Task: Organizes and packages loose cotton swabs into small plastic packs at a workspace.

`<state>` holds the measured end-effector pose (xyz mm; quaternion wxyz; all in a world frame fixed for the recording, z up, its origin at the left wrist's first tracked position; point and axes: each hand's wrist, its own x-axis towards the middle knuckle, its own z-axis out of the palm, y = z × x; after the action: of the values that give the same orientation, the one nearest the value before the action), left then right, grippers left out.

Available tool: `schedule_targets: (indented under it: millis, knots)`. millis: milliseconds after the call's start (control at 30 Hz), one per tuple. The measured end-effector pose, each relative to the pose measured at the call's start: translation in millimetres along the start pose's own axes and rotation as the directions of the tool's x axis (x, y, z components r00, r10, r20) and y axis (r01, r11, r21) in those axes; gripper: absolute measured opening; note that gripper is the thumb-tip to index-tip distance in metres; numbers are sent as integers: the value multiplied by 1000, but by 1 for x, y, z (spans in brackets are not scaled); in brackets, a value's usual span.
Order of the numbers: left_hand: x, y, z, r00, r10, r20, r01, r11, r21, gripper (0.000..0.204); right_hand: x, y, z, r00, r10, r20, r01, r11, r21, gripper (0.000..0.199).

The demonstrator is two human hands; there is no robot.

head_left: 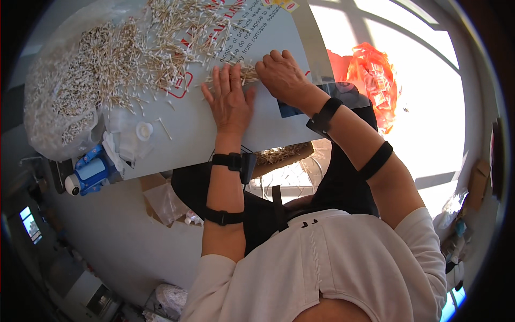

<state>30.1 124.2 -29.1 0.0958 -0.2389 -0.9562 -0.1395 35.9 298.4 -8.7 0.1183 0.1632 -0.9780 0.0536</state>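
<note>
Between my hands lies a small bundle of cotton swabs (248,74) on the grey tabletop (188,129). My left hand (230,102) rests palm down at the bundle's left end, its fingers stretched out over some of the sticks. At the other end my right hand (283,76) is closed, knuckles up, around the swab ends; its fingertips are hidden. Up and to the left spreads a large loose heap of cotton swabs (161,45), spilling from a clear plastic bag (40,115). One single swab (164,129) lies apart, near the front of the table.
A round white cap-like piece (144,131) and clear plastic lie at the front left, near a blue and white package (91,173). Right of the table is an orange plastic bag (371,80). Below the edge, a cardboard box (284,156) holds more sticks.
</note>
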Motion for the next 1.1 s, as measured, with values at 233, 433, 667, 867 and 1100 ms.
schedule_targets:
  millis: [233, 433, 667, 867, 1100]
  knots:
    - [1, -4, 5, 998, -59, -10, 59, 998, 14, 57, -29, 19, -12, 1000, 15, 7, -15, 999, -41, 4]
    - [4, -3, 3, 996, -89, 0, 89, 996, 3, 58, -74, 1, -28, 993, -20, 121, 20, 1000, 6, 5]
    - [7, -1, 4, 996, -91, 4, 91, 996, -23, 62, -40, -29, -32, 997, 29, 73, -43, 978, 204, 25]
    - [2, -6, 4, 998, -29, -51, 26, 999, -44, 61, 11, -15, -3, 994, -4, -105, 11, 998, 63, 52]
    - [7, -21, 1, 999, -35, -35, 35, 999, 15, 57, 29, -5, 2, 993, -114, -16, 114, 993, -4, 14]
